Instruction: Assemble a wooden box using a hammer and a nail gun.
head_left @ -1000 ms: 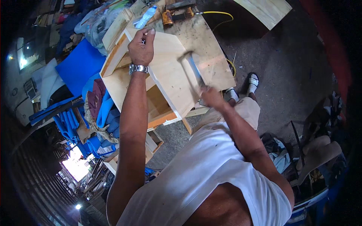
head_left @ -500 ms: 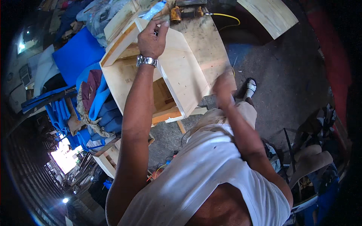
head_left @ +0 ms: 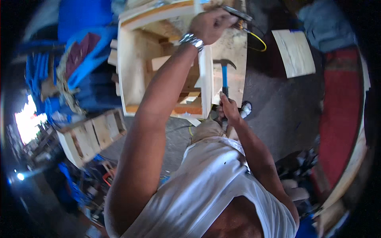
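In my right hand [head_left: 227, 108] is a claw hammer [head_left: 225, 77] with a blue and black handle, gripped low, its dark head raised away from me. The head appears over the plywood top beside an open wooden box [head_left: 204, 85]. My left hand [head_left: 212, 27], with a metal watch [head_left: 191, 41] at the wrist, is over the box's far right corner. Its fingers are curled together and slightly blurred; whatever they pinch is too small to make out. Just past them shows a grey metal strip [head_left: 237, 12], close to the fingers.
A yellow hose [head_left: 260, 41] curves off the work surface [head_left: 238, 51]. Beyond it lies a loose plywood sheet [head_left: 294, 53] on the right. Blue foam and cloth [head_left: 91, 55] are heaped at the left, with a shallow wooden frame [head_left: 93, 135] below. A red panel [head_left: 340, 119] stands at the far right.
The view has turned, so the box shows more from above. My left hand now appears over the box's right corner. My right hand, blurred before, now shows the hammer clearly.
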`<action>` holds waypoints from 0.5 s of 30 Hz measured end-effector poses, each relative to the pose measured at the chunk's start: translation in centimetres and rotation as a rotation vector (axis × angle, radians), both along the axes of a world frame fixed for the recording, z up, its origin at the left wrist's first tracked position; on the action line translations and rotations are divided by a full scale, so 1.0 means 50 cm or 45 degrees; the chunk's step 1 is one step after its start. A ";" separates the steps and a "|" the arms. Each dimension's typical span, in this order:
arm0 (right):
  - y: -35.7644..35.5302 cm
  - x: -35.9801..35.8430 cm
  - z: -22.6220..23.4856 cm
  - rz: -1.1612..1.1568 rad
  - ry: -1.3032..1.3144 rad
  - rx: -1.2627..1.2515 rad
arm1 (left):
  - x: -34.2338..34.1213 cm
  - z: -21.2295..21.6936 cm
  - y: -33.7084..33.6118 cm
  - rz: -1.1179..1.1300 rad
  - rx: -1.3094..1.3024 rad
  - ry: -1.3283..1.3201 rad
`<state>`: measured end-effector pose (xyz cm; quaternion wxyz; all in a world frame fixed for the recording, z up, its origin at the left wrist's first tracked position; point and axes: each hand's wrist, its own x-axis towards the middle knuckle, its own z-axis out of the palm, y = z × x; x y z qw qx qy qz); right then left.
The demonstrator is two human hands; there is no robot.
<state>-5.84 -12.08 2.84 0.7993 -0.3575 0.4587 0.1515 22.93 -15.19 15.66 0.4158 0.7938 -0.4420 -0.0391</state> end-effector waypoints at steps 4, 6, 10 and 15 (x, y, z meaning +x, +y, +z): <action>-0.092 -0.157 -0.019 0.497 0.149 -0.542 | 0.035 0.002 0.004 -0.098 -0.063 0.167; -0.178 -0.339 -0.121 0.804 0.173 -1.106 | 0.090 0.012 0.009 -0.215 -0.365 0.785; -0.257 -0.533 -0.041 1.282 0.792 -1.087 | 0.240 0.011 0.222 -0.390 -1.286 1.691; -0.358 -0.794 -0.102 0.960 0.605 -1.172 | 0.270 0.192 0.523 0.185 -1.412 1.262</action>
